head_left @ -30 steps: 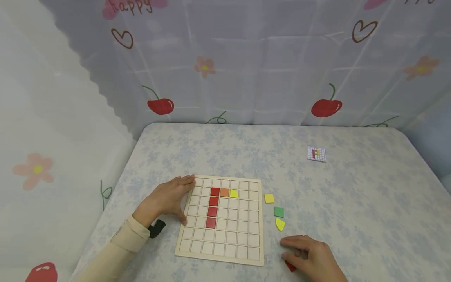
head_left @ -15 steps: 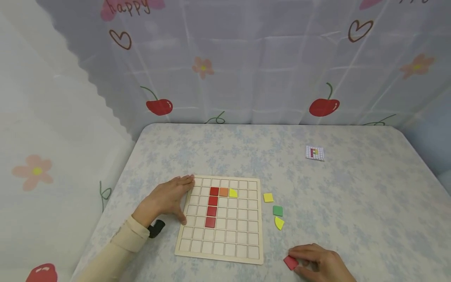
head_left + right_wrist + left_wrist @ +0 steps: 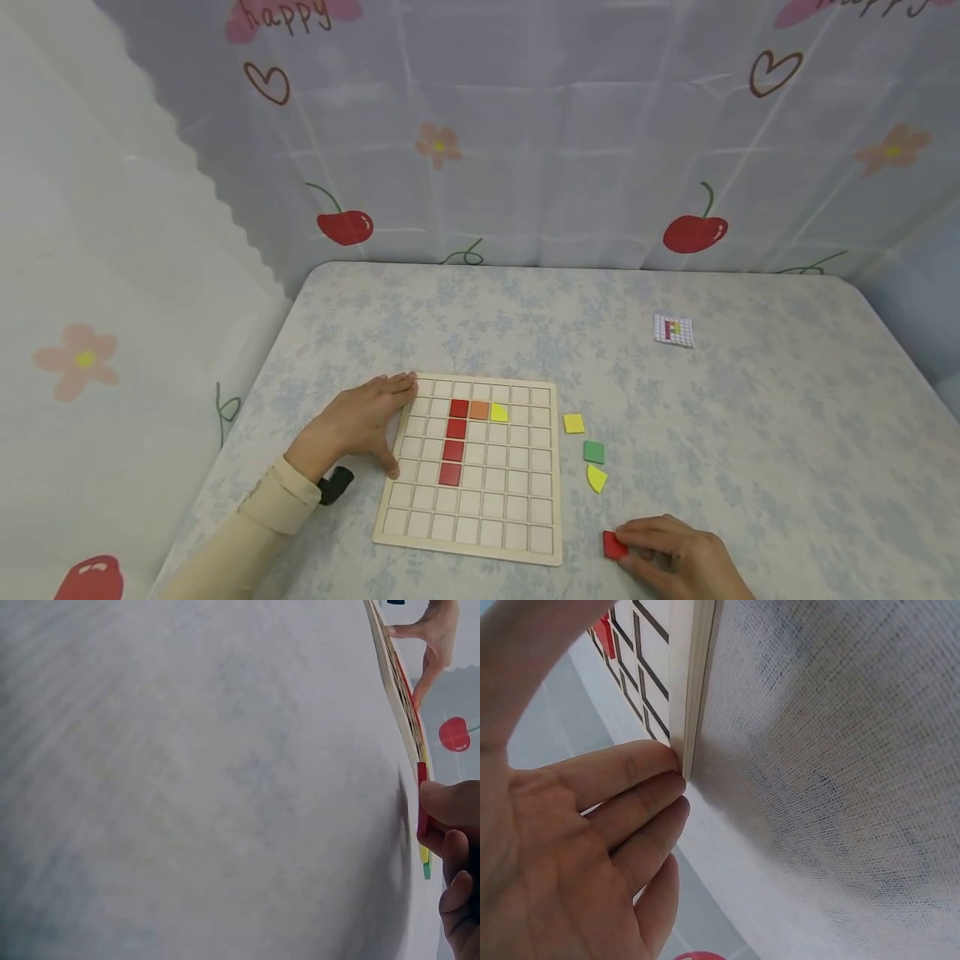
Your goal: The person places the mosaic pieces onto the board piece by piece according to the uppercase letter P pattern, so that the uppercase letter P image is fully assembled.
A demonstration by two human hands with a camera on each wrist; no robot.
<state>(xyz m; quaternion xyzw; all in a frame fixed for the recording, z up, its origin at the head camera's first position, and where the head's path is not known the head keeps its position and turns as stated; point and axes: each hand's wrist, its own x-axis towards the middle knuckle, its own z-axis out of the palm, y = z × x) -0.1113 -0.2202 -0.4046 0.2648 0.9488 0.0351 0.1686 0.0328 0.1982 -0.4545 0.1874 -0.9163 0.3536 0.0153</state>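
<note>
My right hand [image 3: 678,554] pinches a red square tile [image 3: 615,545] between thumb and fingertips, just right of the board's near corner. In the right wrist view the red tile [image 3: 422,799] is seen edge-on, close over the cloth. My left hand [image 3: 354,427] lies along the left edge of the wooden grid board [image 3: 468,548], fingers extended, fingertips at the far corner and thumb on the near side. In the left wrist view the straight fingers [image 3: 641,761] touch the board's edge. A column of red tiles [image 3: 452,450], an orange tile [image 3: 479,410] and a yellow quarter-round tile [image 3: 498,412] sit in the board's cells.
Right of the board lie a yellow square tile [image 3: 573,423], a green square tile [image 3: 594,452] and a yellow quarter-round tile [image 3: 596,478]. Farther back rests a small card [image 3: 673,330] with a coloured grid pattern. A flowered cloth [image 3: 787,417] covers the table.
My right hand has drawn slightly right from its first position, and the red tile has turned in its fingertips. The left hand and board stay put.
</note>
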